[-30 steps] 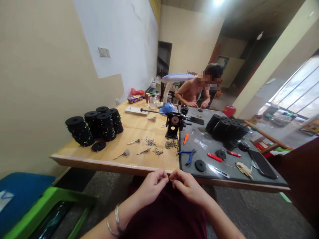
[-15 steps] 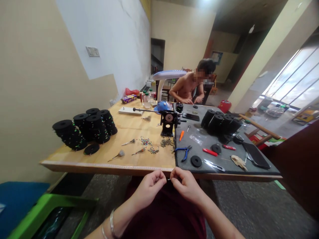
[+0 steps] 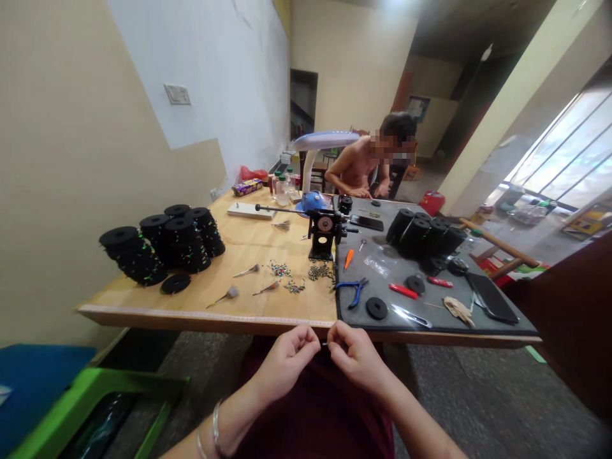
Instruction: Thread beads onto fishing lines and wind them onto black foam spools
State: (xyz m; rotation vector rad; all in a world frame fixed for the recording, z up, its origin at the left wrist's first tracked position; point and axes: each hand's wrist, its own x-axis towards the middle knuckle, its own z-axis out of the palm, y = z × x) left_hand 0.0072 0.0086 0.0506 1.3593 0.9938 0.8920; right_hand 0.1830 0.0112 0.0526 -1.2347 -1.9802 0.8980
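Working at the near edge of the worktop (image 3: 248,255), you are pinching a tiny pale piece (image 3: 325,345) in your right hand (image 3: 356,354) — your left hand (image 3: 291,357) is facing it, fingertips closed, its grip on anything impossible to tell. The piece is showing between both hands, while pliers (image 3: 352,292) are lying beyond. Doing this well is probably calling for a light, steady pinch and braced wrists — so small a piece is likely slipping away easily.

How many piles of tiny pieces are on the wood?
3: left pile, middle pile nearest the front edge, and right pile in front of the machine. More may hide behind it.
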